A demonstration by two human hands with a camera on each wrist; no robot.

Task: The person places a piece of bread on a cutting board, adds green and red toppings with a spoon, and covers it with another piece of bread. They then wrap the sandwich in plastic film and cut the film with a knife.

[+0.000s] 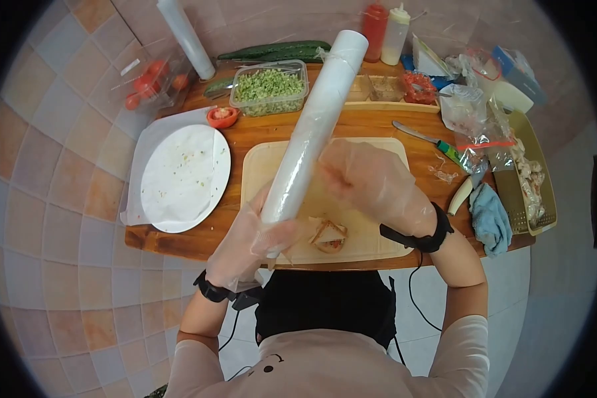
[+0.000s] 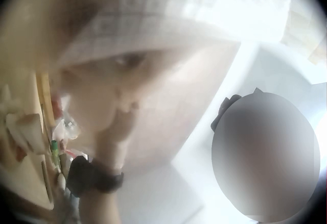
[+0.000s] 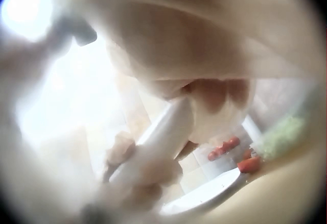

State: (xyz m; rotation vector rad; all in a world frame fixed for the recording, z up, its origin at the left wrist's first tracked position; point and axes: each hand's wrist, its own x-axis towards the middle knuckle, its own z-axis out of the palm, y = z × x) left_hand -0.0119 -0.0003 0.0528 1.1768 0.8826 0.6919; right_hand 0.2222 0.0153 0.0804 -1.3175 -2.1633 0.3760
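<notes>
Plastic-wrap roll (image 1: pixel 315 126) is held aslant over cutting board (image 1: pixel 259 166), its lower end grasped by the left hand (image 1: pixel 245 239). Right hand (image 1: pixel 371 182) is positioned beside the roll; whether film is pinched cannot be told. Sandwich piece (image 1: pixel 329 236) is supported on the board.

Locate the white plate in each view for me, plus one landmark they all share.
Head: white plate at left, near the cut tomato.
Left wrist: no plate visible.
Right wrist: white plate at the bottom, right of center.
Shared landmark: the right hand, right of center, left of center and across the top, respectively.
</notes>
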